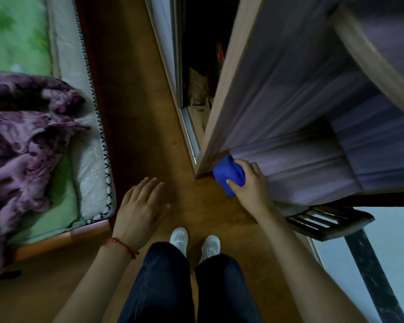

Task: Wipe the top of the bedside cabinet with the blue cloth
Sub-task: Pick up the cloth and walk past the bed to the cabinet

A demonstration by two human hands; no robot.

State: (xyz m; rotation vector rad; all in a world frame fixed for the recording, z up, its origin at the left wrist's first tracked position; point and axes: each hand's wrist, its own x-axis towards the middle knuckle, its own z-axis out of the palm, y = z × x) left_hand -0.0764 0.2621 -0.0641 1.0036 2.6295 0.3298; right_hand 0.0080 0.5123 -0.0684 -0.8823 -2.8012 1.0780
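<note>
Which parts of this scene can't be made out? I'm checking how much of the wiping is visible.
Head view only:
- Cabinet top: motion-blurred, its right side cut by the frame edge; dust can't be judged.
- Blue cloth: partly covered by the right hand.
- Gap behind the cabinet: too dark to identify contents.

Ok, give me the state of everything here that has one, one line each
Bunched blue cloth: gripped in the right hand, at the near corner of the wooden cabinet top.
Left hand: open, empty, fingers spread.
Sliding wardrobe door: open.
Purple floral blanket: crumpled on the bed.
</note>
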